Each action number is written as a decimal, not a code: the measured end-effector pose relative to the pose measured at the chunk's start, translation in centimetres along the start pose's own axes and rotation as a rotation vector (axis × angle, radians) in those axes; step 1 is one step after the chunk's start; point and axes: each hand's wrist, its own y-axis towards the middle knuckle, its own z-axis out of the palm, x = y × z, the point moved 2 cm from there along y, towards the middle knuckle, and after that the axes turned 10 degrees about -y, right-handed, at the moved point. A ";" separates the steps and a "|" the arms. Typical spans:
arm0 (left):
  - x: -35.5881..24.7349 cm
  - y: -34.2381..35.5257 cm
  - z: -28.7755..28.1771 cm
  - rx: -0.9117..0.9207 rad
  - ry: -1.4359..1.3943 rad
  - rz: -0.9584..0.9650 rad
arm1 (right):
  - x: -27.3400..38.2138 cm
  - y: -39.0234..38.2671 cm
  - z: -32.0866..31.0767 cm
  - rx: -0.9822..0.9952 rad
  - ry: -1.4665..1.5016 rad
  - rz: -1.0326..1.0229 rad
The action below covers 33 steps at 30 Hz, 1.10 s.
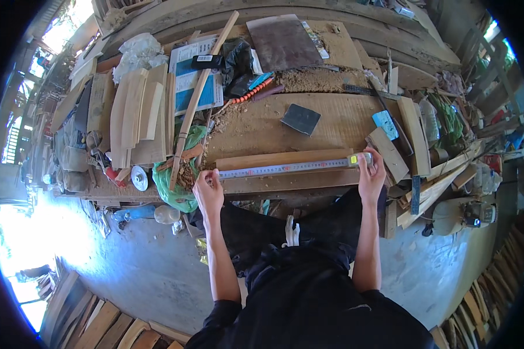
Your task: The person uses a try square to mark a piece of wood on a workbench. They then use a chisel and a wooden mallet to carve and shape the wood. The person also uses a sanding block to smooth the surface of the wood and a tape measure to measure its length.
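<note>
A tape measure [291,168] is stretched left to right near the front edge of the wooden workbench [250,131]. At its left end, my left hand [208,189] pinches the tip of the blade between thumb and fingers. My right hand [371,179] grips the case with its yellow-green patch at the other end. Just behind the blade lies a narrow wooden strip [273,157], roughly parallel to it; whether the two touch I cannot tell. Farther back on the bench rests a dark rectangular pad [301,120], which looks like sandpaper.
Wood pieces [135,113] stack at the left, beside a long stick [201,87] and a green plastic bag [177,192]. A metal disc [140,178] sits at the front edge. On the right are a short wood block [388,155], a blue pad [385,124] and a plank [414,136].
</note>
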 end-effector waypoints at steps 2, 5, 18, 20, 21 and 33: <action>-0.4 0.1 0.0 0.005 0.009 0.010 | 0.5 0.0 0.2 -0.030 0.038 -0.022; -1.5 0.8 -0.6 0.011 -0.078 -0.024 | 1.7 -1.2 0.7 -0.101 0.004 -0.111; -11.4 2.1 6.9 0.378 -0.438 0.146 | 9.9 -3.8 4.0 0.446 -0.132 -0.338; -13.3 0.6 7.8 0.478 -0.412 0.126 | 10.2 -3.2 5.2 0.396 -0.097 -0.251; -14.0 -0.1 8.2 0.524 -0.397 0.114 | 10.3 -2.7 5.4 0.376 -0.077 -0.211; -10.5 -3.5 11.8 0.459 0.080 0.609 | 2.1 9.4 4.9 0.055 -0.782 -0.489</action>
